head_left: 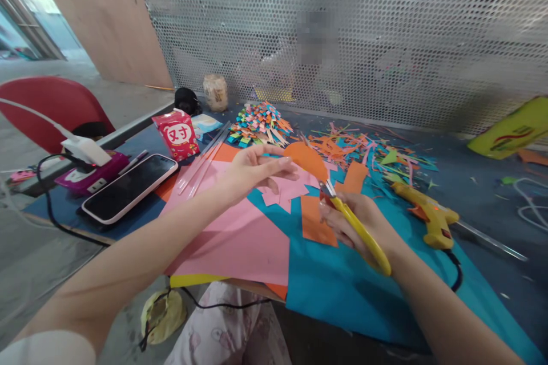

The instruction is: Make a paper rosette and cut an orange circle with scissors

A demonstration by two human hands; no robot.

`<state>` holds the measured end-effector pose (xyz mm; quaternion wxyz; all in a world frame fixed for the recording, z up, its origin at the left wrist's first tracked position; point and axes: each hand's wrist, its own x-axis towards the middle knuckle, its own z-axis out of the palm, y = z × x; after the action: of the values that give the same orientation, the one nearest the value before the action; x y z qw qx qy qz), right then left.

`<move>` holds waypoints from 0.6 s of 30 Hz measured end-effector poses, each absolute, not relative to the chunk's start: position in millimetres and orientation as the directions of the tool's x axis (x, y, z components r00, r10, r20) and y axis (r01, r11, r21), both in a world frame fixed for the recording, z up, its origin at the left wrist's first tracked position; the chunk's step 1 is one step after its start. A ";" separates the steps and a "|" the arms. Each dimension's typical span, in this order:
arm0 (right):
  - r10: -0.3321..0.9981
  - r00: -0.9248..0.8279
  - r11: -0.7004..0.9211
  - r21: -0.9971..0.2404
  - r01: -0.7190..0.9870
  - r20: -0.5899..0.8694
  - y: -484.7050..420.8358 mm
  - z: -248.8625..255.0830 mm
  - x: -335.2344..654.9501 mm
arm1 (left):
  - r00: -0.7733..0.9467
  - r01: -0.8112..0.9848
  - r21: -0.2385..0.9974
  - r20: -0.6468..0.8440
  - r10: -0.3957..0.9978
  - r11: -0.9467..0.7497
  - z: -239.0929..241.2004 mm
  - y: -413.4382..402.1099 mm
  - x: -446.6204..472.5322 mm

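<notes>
Between the fingers of my left hand (261, 168) is a rounded piece of orange paper (307, 158), held up over the table. My right hand (363, 219) grips yellow-handled scissors (362, 231), whose blades meet the lower edge of that orange piece. Below my hands lie a large pink sheet (240, 245), some cut pink paper (285, 189) and a big blue sheet (329, 279). An orange rectangle of paper (315, 222) rests on the blue sheet, just left of my right hand.
A yellow hot glue gun (428, 214) lies at the right. Behind are a paper-scrap pile (372, 148) and folded strips (259, 122). Glue sticks (205, 159), a phone (131, 188), a red packet (176, 134) and a purple power strip (94, 174) are left. A perforated metal panel (385, 28) stands behind.
</notes>
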<state>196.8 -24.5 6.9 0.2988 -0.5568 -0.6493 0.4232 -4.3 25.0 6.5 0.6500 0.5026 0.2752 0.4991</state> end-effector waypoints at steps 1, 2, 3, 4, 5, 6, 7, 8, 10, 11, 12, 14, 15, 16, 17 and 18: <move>0.975 -0.207 0.029 -0.876 0.482 -0.081 -24.2 6.8 196.8 | 0.406 -0.380 0.922 0.093 0.909 0.075 5.1 25.5 -4.1; 0.975 -0.209 0.037 -0.867 0.496 -0.078 -24.0 6.9 196.9 | 0.446 -0.387 0.912 0.058 0.893 0.134 3.9 25.7 -4.0; 0.975 -0.209 0.044 -0.858 0.513 -0.075 -23.8 6.9 197.1 | 0.469 -0.397 0.902 0.041 0.882 0.169 3.2 25.7 -3.9; 0.975 -0.208 0.047 -0.850 0.525 -0.074 -23.7 6.9 197.3 | 0.473 -0.413 0.892 0.036 0.881 0.185 3.0 25.4 -3.8; 0.975 -0.207 0.048 -0.845 0.533 -0.075 -23.6 6.9 197.5 | 0.459 -0.435 0.881 0.040 0.887 0.185 3.3 25.0 -3.7; 0.975 -0.208 0.047 -0.845 0.533 -0.077 -23.5 6.8 197.8 | 0.435 -0.457 0.871 0.045 0.899 0.178 4.0 24.3 -3.6; 0.975 -0.209 0.045 -0.847 0.529 -0.078 -23.4 6.6 198.0 | 0.411 -0.473 0.864 0.043 0.910 0.173 4.9 23.6 -3.4; 0.974 -0.211 0.042 -0.851 0.524 -0.082 -23.2 6.2 198.1 | 0.388 -0.485 0.857 0.034 0.921 0.173 5.8 22.8 -3.0; 0.971 -0.221 0.035 -0.856 0.515 -0.093 -22.8 5.1 198.0 | 0.357 -0.494 0.848 -0.002 0.934 0.190 7.1 21.5 -1.9; 0.969 -0.224 0.030 -0.858 0.514 -0.100 -22.6 4.6 197.8 | 0.350 -0.495 0.845 -0.021 0.936 0.204 7.3 21.1 -1.3; 0.969 -0.225 0.025 -0.857 0.515 -0.107 -22.5 4.0 197.6 | 0.344 -0.497 0.841 -0.034 0.938 0.212 7.4 20.9 -0.7; 0.968 -0.222 0.019 -0.855 0.518 -0.113 -22.5 3.3 197.4 | 0.321 -0.509 0.837 -0.032 0.947 0.201 7.4 20.9 0.0; 0.969 -0.220 0.020 -0.855 0.518 -0.110 -22.7 3.1 197.5 | 0.301 -0.519 0.835 -0.021 0.953 0.182 7.6 21.0 0.1; 0.970 -0.220 0.026 -0.854 0.519 -0.104 -23.0 3.0 197.7 | 0.274 -0.529 0.835 -0.002 0.962 0.152 8.2 21.0 -0.1; 0.970 -0.222 0.035 -0.854 0.519 -0.095 -23.3 2.8 198.1 | 0.245 -0.535 0.837 0.023 0.969 0.116 9.1 20.9 -0.4; 0.971 -0.226 0.048 -0.856 0.515 -0.081 -23.5 2.5 198.5 | 0.220 -0.537 0.840 0.050 0.974 0.078 10.2 20.6 -0.8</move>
<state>198.5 -23.5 2.5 0.2791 -0.5561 -0.6679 0.4085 -0.8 20.6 10.2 0.6778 0.3879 0.2819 0.5573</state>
